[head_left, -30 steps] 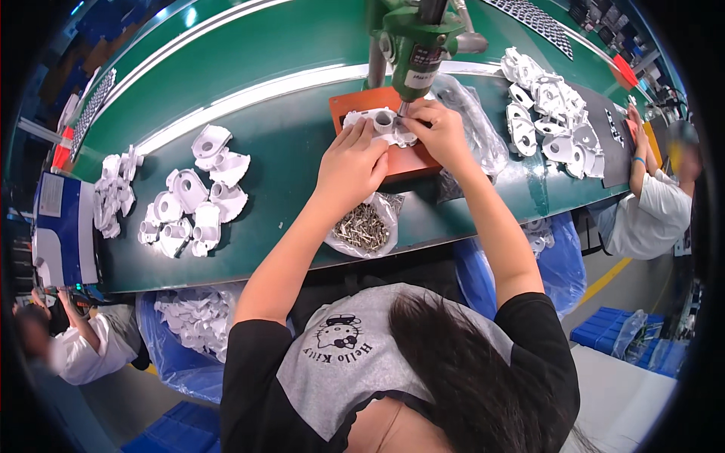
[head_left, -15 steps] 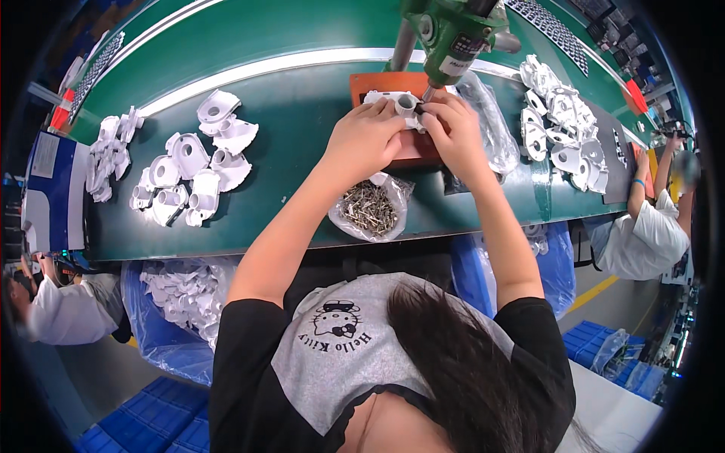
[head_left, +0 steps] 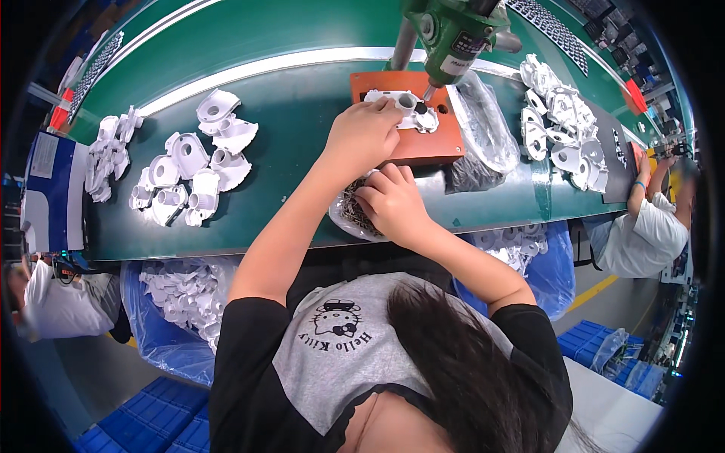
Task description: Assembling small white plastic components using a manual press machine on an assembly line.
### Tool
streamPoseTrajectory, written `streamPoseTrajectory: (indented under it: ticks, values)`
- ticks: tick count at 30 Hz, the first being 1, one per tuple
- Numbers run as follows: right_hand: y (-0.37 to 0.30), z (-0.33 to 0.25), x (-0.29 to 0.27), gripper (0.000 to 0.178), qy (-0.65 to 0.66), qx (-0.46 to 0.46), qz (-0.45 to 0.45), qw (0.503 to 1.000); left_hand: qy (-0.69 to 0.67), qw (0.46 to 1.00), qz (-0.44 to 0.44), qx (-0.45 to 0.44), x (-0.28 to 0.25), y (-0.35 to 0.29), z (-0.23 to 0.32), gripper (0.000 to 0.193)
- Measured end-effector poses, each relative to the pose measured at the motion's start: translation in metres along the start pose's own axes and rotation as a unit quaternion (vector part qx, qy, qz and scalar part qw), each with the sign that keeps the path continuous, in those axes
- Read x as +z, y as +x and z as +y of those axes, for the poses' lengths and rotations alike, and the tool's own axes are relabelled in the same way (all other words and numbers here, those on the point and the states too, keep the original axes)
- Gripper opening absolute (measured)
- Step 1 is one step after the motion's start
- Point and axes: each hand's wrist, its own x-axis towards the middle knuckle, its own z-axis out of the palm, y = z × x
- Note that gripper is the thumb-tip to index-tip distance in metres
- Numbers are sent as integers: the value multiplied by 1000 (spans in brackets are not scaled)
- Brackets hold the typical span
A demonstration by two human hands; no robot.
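A white plastic housing part [head_left: 427,119] with a round collar lies on an orange fixture block [head_left: 444,143]. My left hand [head_left: 362,136] holds the part at its left side, fingers bent over its edge. A small black piece [head_left: 421,108] shows on the part beside the collar. Just above stands the tip of a green press [head_left: 453,53]. Nearer to me, my right hand [head_left: 396,205] is over an open clear bag of small metal screws or pins [head_left: 350,208]. Its fingers are curled down into the bag, and what they pinch is hidden.
White housing parts [head_left: 185,155] lie in groups on the green bench, with another pile [head_left: 563,128] at right. A clear plastic bag [head_left: 487,128] lies beside the block. Blue lined bins [head_left: 170,351] of white parts stand below the bench edge. Other people work at both sides.
My right hand has left the housing part and come down toward me to the bag of metal pieces. The left hand stays on the part.
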Motion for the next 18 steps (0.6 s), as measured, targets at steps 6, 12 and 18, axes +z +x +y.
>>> streamPoseTrajectory:
  ticks: [6,12,18]
  values:
    - [-2,3,-1,20,-25,-21,-19,999,-7,1000,19,10,-1,-1,2,22]
    - [1,6,-8,18,54,0,-19,998,-12,1000,15,4,-3,0,6,22]
    - [4,8,-20,13,135,32,-48,989,-16,999,45,22,1,-1,2,21]
